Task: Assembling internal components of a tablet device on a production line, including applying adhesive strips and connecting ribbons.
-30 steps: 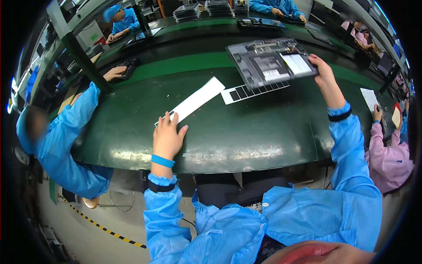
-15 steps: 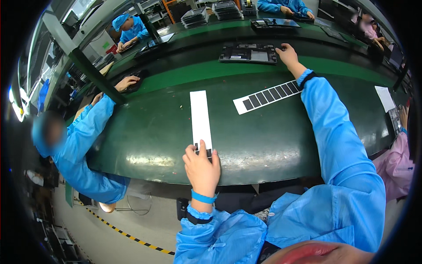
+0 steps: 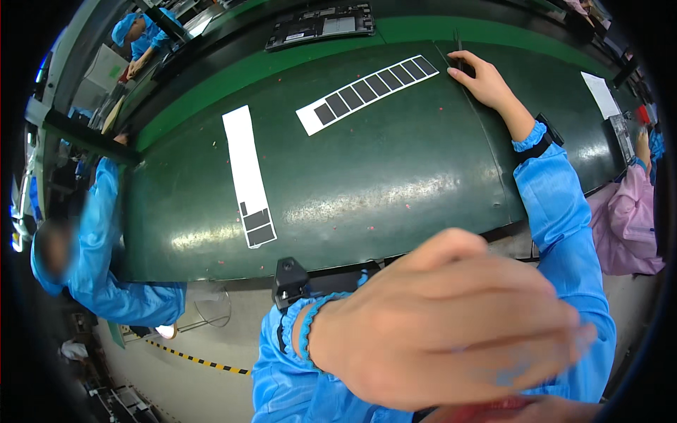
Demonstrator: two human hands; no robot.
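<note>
My left hand (image 3: 437, 324) is raised close in front of me, blurred, with its back showing and its fingertips smeared; whether it holds anything cannot be made out. Above the bench at the right, my right hand (image 3: 483, 81) pinches thin dark tweezers (image 3: 457, 44), tips pointing away from me. Just left of it lies a white strip with a row of several black rectangular stickers (image 3: 364, 92). A second white strip (image 3: 245, 158), mostly bare, lies farther left and has a few black stickers at its near end.
An opened flat dark electronic device (image 3: 321, 27) lies at the far side of the green bench (image 3: 367, 162). A co-worker in blue (image 3: 99, 218) sits at the left, another in pink (image 3: 627, 218) at the right beside a device and white sheet (image 3: 599, 95).
My left hand has left the mostly bare strip and come up close. My right hand has moved from the dark device to the sticker strip's end, tweezers now visible. The whole view has shifted.
</note>
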